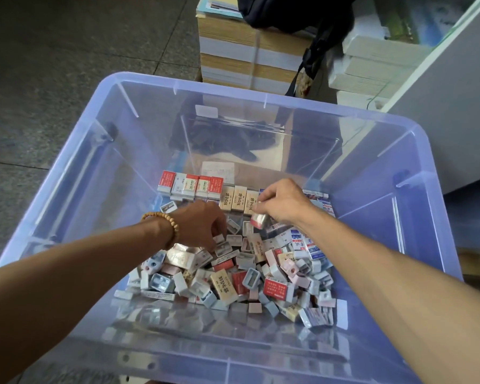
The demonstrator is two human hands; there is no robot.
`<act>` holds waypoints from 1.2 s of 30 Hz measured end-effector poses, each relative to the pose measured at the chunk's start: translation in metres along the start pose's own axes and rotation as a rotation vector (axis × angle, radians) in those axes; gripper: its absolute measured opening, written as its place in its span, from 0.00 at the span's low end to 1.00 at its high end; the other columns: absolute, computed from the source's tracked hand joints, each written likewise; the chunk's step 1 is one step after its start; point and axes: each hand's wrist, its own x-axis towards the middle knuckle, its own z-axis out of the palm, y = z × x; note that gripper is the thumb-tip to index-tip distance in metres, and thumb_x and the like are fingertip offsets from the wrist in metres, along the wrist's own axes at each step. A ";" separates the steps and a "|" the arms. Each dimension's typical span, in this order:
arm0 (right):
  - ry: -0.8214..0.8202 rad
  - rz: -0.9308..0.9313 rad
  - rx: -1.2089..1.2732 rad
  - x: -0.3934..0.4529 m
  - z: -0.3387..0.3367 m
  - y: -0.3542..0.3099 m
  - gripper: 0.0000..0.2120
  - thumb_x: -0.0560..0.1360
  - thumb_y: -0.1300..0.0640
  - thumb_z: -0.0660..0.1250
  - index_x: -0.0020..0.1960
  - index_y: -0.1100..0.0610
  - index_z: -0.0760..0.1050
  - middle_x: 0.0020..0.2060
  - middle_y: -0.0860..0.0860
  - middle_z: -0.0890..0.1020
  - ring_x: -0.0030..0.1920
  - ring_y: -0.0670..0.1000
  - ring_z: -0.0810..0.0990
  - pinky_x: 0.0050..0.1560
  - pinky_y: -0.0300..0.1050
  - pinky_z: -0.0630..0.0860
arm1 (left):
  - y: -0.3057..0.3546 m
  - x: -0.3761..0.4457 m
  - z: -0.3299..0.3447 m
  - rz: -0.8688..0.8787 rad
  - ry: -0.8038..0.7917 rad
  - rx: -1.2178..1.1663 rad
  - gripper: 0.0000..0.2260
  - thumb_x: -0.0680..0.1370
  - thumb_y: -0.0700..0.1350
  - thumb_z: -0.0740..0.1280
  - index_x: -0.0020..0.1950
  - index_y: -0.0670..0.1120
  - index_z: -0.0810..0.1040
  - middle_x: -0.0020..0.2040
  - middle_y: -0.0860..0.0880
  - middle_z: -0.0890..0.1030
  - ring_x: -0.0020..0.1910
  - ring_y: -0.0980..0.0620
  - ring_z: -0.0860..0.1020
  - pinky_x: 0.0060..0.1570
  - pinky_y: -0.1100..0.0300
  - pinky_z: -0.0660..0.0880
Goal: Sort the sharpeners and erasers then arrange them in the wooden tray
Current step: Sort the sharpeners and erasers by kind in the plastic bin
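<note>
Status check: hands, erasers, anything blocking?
Right hand pinching one eraser. Left hand down in loose pile. Sorted row at back. Nothing blocking.

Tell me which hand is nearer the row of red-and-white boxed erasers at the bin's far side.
Left. The left hand sits just below the red-and-white erasers; the right hand is off to their right.

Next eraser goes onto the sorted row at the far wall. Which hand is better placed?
Right. The right hand already pinches an eraser beside the row of beige erasers; the left hand is down in the loose pile.
</note>
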 end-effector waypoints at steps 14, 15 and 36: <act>0.207 -0.029 0.161 0.030 0.039 -0.013 0.05 0.74 0.58 0.75 0.47 0.53 0.81 0.46 0.53 0.86 0.45 0.53 0.85 0.50 0.52 0.83 | -0.010 -0.020 -0.024 -0.125 0.139 -0.135 0.10 0.72 0.40 0.73 0.52 0.49 0.81 0.46 0.52 0.82 0.41 0.55 0.79 0.38 0.67 0.75; 0.205 -0.016 0.191 0.030 0.039 -0.014 0.06 0.73 0.60 0.76 0.48 0.53 0.81 0.46 0.53 0.86 0.44 0.53 0.86 0.49 0.52 0.84 | -0.012 -0.022 -0.023 -0.141 0.153 -0.175 0.10 0.72 0.40 0.74 0.51 0.50 0.80 0.45 0.53 0.82 0.40 0.55 0.79 0.37 0.68 0.74; -0.318 -0.066 0.452 0.006 0.019 -0.011 0.10 0.77 0.61 0.72 0.56 0.63 0.82 0.48 0.58 0.86 0.37 0.48 0.82 0.33 0.39 0.77 | 0.000 -0.008 -0.033 -0.076 0.337 -0.657 0.13 0.70 0.38 0.77 0.49 0.47 0.77 0.45 0.45 0.83 0.41 0.45 0.84 0.43 0.53 0.82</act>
